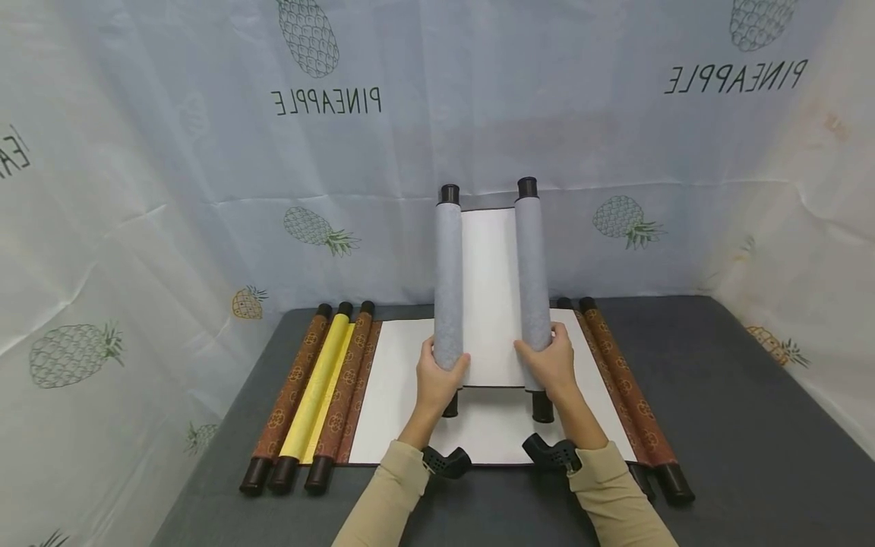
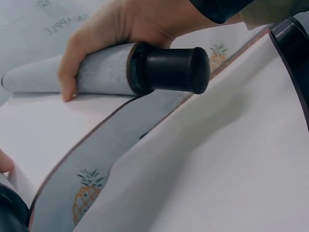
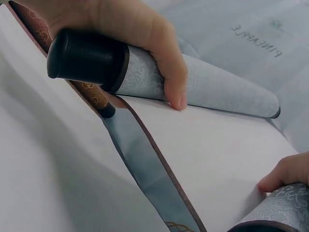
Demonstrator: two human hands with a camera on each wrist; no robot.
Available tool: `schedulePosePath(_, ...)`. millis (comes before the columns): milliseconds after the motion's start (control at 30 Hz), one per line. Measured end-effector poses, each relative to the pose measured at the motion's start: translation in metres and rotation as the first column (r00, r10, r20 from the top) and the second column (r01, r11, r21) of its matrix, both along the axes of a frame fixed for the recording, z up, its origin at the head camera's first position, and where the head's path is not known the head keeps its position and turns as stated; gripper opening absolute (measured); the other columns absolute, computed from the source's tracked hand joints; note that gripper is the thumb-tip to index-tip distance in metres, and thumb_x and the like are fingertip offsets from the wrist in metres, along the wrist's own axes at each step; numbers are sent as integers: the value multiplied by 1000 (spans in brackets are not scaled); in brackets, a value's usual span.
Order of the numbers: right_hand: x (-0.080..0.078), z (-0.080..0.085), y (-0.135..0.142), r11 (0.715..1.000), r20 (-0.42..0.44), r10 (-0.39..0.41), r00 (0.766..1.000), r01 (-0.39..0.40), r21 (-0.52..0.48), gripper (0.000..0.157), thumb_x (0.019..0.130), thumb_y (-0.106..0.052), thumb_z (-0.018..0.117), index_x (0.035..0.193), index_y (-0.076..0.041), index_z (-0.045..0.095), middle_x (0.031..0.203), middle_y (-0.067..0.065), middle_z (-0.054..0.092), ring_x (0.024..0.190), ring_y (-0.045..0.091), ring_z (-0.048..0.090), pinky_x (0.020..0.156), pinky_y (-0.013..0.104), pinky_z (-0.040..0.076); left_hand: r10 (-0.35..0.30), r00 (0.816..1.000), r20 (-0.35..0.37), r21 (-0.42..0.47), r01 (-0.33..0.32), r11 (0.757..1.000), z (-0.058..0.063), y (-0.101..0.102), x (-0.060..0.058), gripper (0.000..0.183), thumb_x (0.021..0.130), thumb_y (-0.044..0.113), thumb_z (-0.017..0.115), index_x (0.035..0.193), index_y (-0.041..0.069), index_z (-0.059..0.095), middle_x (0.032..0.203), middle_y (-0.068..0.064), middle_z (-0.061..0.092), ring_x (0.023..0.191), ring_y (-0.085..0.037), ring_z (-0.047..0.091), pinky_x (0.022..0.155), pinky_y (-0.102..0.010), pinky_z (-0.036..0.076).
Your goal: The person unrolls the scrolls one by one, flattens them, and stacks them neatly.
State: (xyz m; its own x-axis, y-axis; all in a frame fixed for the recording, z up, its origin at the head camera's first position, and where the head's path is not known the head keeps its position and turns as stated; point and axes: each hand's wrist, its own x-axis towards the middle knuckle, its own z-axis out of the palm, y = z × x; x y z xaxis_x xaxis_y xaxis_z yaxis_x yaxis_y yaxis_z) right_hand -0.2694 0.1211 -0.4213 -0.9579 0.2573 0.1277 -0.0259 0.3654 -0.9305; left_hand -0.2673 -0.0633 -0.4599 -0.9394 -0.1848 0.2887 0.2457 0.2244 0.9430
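A grey-blue brocade hanging scroll [image 1: 488, 296] is held up in the head view, partly unrolled, its white sheet showing between two rolls with black end knobs. My left hand [image 1: 437, 376] grips the lower part of the left roll [image 1: 448, 266], thumb in front. Around the right roll [image 1: 530, 266], my right hand [image 1: 552, 361] has its fingers curled. In the left wrist view, the left fingers [image 2: 72, 67] wrap the roll just above its black knob [image 2: 176, 70]. The right wrist view shows the right fingers [image 3: 175, 79] around the other roll.
Beneath the held scroll, a brown patterned scroll lies open on the dark table [image 1: 738, 425], its white sheet [image 1: 396, 365] spread between brown rolls [image 1: 629, 380]. At left lie a yellow scroll [image 1: 316, 387] and another brown roll [image 1: 290, 395]. A pineapple-print curtain [image 1: 478, 129] hangs behind.
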Motion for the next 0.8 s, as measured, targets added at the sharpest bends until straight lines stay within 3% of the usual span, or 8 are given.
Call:
schedulePosePath(300, -3, 0, 8, 1000, -32, -13, 999, 14, 25, 47, 86, -16, 61, 127, 1, 48, 121, 27, 58, 106, 38, 58, 86, 43, 46, -54, 998, 23, 10, 54, 999, 5, -6, 0, 56, 84, 17, 69, 131, -3, 47, 121, -23, 59, 107, -35, 60, 90, -49, 50)
schedulePosePath(433, -2, 2, 10, 1000, -34, -11, 999, 12, 26, 46, 86, -16, 61, 128, 1, 50, 122, 26, 57, 108, 37, 57, 89, 45, 45, -66, 998, 16, 1, 66, 998, 6, -11, -1, 55, 84, 17, 69, 130, -4, 49, 120, -23, 57, 106, -35, 59, 90, -49, 50)
schedulePosePath(633, 2, 5, 11, 996, -54, -15, 998, 19, 91, 51, 86, -16, 66, 128, 8, 49, 122, 32, 57, 110, 44, 58, 92, 54, 47, -55, 998, -14, -86, 54, 995, 10, -20, -2, 54, 80, 15, 72, 124, -9, 53, 113, -26, 60, 99, -36, 61, 84, -47, 52)
schedulePosePath(800, 2, 7, 13, 996, 3, 2, 1000, -2, 93, 56, 89, -16, 64, 134, 10, 42, 128, 34, 53, 116, 46, 54, 97, 56, 44, -73, 996, -42, -154, 66, 986, 11, -25, -2, 63, 81, 10, 70, 135, -8, 44, 122, -30, 58, 108, -42, 61, 89, -54, 51)
